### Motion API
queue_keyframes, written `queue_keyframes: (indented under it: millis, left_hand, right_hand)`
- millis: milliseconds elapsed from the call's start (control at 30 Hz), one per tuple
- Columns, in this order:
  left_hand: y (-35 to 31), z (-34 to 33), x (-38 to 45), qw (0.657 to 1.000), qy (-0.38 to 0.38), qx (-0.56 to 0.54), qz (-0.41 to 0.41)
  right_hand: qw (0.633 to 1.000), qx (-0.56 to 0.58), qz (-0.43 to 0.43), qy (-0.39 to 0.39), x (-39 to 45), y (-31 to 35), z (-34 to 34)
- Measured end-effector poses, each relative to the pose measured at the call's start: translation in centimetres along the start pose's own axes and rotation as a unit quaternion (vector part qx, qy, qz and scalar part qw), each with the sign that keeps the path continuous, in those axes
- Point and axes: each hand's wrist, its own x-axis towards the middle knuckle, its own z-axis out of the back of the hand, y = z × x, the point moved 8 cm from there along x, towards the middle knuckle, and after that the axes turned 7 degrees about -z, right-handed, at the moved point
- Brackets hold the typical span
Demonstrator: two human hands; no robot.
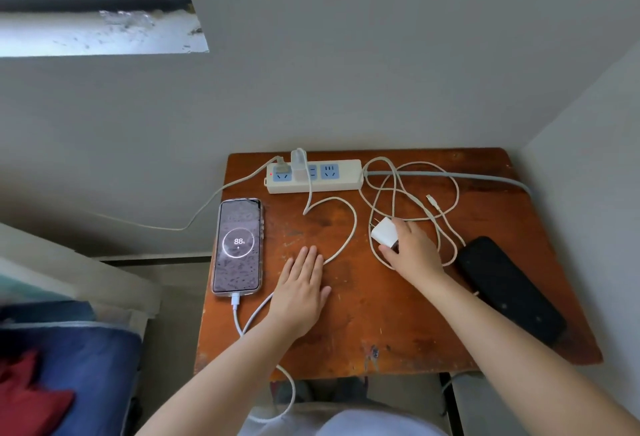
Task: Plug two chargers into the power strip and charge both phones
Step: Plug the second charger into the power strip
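Observation:
A white power strip [341, 177] lies at the back of the wooden table [363, 324]. One white charger [298, 161] is plugged into it; its cable [349, 227] loops down to the lit phone [237, 246] on the left, whose screen reads 88%. My left hand [301, 293] rests flat on the table beside that phone, fingers apart, holding nothing. My right hand [412, 248] grips a second white charger [384, 231], unplugged, prongs pointing up-left. Its tangled cable [398, 193] ends in a loose connector [433, 202]. A dark phone [509, 288] lies screen-off at the right.
A grey plug [281, 167] with a cord running off to the left fills the strip's leftmost socket. The strip's thick grey cord [485, 177] runs off the right edge. Walls close in behind and to the right. Blue and red fabric [62, 366] lies lower left.

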Motion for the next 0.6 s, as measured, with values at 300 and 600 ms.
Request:
queue_keyframes:
  millis: [300,600]
  left_hand:
    - [1.1,1.8,0.1,0.998,-0.047,-0.042,-0.002]
    - [5.7,5.7,4.0,0.990,-0.097,-0.068,0.071]
  right_hand:
    - [0.989,0.100,0.106,-0.007,0.3,5.1,4.8]
    - [0.996,0.019,0.087,-0.008,4.3,10.0,5.6]
